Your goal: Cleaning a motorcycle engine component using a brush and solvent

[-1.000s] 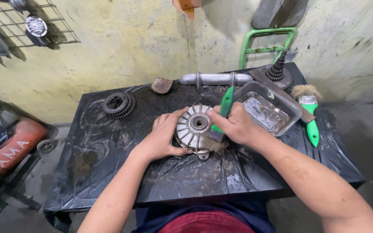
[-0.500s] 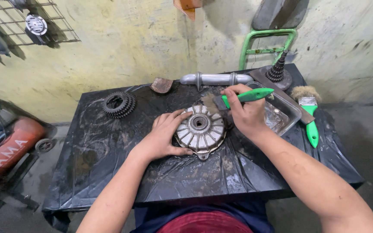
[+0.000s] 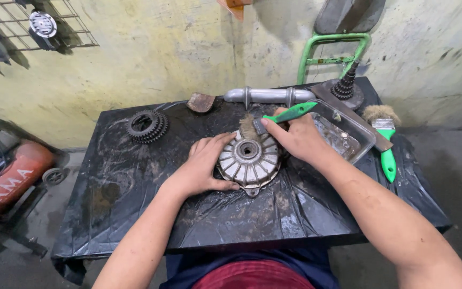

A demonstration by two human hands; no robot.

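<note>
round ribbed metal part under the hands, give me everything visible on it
The hub cover is a round, grey cast-metal disc, dull and grimy, with radial ribs running from a raised centre boss with a dark bore to the rim, and a small lug at its near edge. It lies flat, ribbed face up, on the black sheet at mid-table. The left hand presses on its left rim. The right hand holds a green-handled brush, bristles against the cover's far edge.

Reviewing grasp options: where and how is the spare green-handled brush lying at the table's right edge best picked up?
Probably by the green handle, coming from above. The spare brush lies flat beside the metal tray, handle toward the person, bristles away. The handle is the narrow part and lies bare, so fingers can likely close across it.
</note>
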